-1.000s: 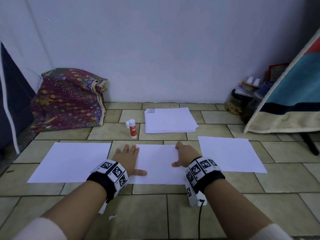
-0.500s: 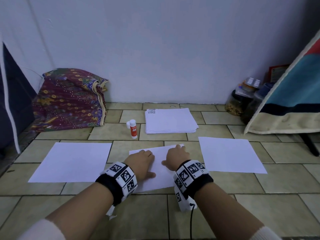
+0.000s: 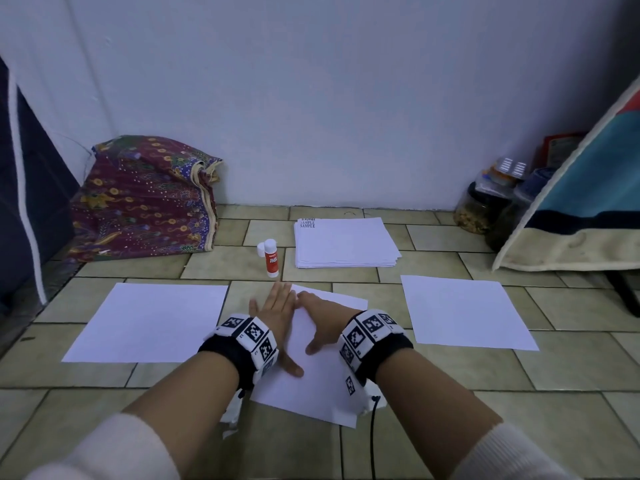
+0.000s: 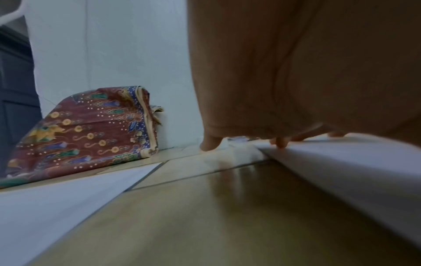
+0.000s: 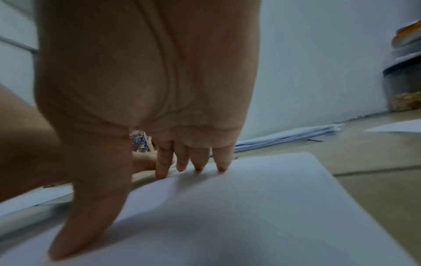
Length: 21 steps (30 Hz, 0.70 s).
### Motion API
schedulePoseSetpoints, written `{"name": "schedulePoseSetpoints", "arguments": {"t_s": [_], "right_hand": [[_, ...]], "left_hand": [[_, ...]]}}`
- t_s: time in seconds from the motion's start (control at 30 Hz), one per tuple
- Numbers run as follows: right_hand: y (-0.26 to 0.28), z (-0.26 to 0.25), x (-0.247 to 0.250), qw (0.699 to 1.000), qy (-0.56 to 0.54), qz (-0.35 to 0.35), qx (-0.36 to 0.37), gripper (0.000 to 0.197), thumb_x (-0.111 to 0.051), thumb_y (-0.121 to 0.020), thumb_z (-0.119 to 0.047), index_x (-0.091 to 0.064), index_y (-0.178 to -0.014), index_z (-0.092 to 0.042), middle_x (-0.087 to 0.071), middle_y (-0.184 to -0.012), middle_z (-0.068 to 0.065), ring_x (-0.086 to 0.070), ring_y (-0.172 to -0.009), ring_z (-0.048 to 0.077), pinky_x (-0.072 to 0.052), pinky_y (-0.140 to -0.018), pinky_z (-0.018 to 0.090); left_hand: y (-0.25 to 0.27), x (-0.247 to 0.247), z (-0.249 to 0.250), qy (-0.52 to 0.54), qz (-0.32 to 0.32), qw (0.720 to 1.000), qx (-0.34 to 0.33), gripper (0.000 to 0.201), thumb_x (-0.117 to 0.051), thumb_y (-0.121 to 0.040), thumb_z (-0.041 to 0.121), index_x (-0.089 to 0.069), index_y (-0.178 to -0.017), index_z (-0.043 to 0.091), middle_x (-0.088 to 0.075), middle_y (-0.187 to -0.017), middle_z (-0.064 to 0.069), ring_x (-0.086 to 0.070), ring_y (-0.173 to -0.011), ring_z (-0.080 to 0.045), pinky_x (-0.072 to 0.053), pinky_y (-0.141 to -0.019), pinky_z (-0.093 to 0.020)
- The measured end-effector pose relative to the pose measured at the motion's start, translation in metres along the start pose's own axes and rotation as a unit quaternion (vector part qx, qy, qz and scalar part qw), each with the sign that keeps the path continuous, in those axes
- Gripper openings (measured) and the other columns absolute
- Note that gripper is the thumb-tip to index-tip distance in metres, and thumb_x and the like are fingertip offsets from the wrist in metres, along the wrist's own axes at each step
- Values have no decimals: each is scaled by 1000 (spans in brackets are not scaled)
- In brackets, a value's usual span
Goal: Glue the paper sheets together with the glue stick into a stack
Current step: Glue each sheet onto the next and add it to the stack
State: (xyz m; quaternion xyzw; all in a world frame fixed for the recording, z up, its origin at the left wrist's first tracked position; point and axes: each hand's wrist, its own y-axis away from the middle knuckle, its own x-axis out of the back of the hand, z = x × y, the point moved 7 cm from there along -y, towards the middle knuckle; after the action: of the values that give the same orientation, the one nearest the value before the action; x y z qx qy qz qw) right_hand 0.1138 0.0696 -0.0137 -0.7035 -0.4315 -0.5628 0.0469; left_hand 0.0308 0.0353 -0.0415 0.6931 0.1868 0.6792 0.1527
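The middle white sheet (image 3: pixel 322 386) lies skewed on the tiled floor under both hands. My left hand (image 3: pixel 275 315) lies flat along the sheet's left edge with its fingers straight, the thumb on the paper. My right hand (image 3: pixel 322 322) presses its straight fingers (image 5: pixel 198 162) and thumb onto the same sheet (image 5: pixel 250 207). Two more single sheets lie flat, one at the left (image 3: pixel 152 322) and one at the right (image 3: pixel 464 311). The orange glue stick (image 3: pixel 271 259) stands upright beyond my hands, its white cap (image 3: pixel 260 250) beside it. A paper stack (image 3: pixel 343 242) lies behind, near the wall.
A patterned cloth bundle (image 3: pixel 145 199) leans against the wall at the back left. Jars (image 3: pixel 485 206) and a slanted blue and cream board (image 3: pixel 588 209) stand at the right. A dark panel (image 3: pixel 31 216) borders the left side. A cable (image 3: pixel 372 441) hangs from my right wrist.
Both hands came together from the sheet's sides towards its middle. The middle sheet slid towards me and turned askew. The glue stick and the other sheets stayed put.
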Motion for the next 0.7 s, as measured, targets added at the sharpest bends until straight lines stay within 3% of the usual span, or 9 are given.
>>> {"name": "schedulePoseSetpoints", "arguments": {"t_s": [0.07, 0.17, 0.27, 0.4, 0.5, 0.57, 0.7], "right_hand": [[0, -4, -1, 999, 43, -11, -2, 101, -82, -72, -17, -17, -148, -6, -25, -151, 11, -35, -136, 27, -36, -109, 39], [-4, -6, -3, 996, 81, -12, -20, 110, -81, -74, -19, -5, -152, -5, -5, -160, 10, -14, -146, 23, -25, -116, 42], [-3, -6, -1, 997, 78, -17, -15, 112, -82, -73, -19, -3, -152, -6, -4, -160, 10, -13, -146, 23, -24, -116, 41], [0, -2, 2, 996, 82, -26, -5, 111, -80, -76, -26, -1, -153, -13, -1, -161, 5, -12, -147, 21, -14, -119, 46], [4, 9, 1, 996, 82, -29, -30, 108, -76, -77, -38, -2, -154, -18, -2, -161, -2, -17, -146, 19, -1, -118, 52], [11, 22, 3, 997, 60, -25, -52, 103, -73, -79, -41, -5, -154, -21, -5, -161, -6, -20, -145, 19, 2, -118, 53], [30, 57, 12, 993, 18, -30, -116, 88, -69, -84, -40, -14, -152, -25, -33, -153, 2, -33, -139, 24, -13, -118, 48]], "left_hand": [[-7, -3, -3, 3, -3, 1000, 0, 147, -75, -57, 71, 19, -150, 7, 25, -158, -7, 26, -144, -25, 3, -115, -61], [-13, 6, -7, 1, 17, 1000, 4, 133, -65, -64, 78, 5, -153, 9, 9, -162, -4, 13, -148, -21, -4, -114, -61], [-13, 20, -8, -22, 58, 998, -6, 120, -66, -63, 76, -14, -151, 14, -14, -159, -2, -8, -147, -22, -13, -113, -59], [-12, 28, -6, -56, 56, 997, 6, 118, -70, -60, 75, -20, -149, 16, -25, -154, 0, -19, -142, -22, -19, -112, -59], [-12, 30, -4, -78, 47, 996, 21, 123, -68, -59, 78, -17, -150, 14, -26, -154, -1, -20, -142, -23, -20, -111, -60], [-11, 30, -5, -88, 47, 995, 27, 125, -65, -60, 80, -12, -152, 12, -21, -157, -2, -16, -144, -23, -17, -112, -61], [-9, 28, -7, -82, 42, 996, 22, 125, -62, -64, 80, -6, -153, 12, -12, -160, -1, -9, -147, -23, -12, -113, -64]]}}
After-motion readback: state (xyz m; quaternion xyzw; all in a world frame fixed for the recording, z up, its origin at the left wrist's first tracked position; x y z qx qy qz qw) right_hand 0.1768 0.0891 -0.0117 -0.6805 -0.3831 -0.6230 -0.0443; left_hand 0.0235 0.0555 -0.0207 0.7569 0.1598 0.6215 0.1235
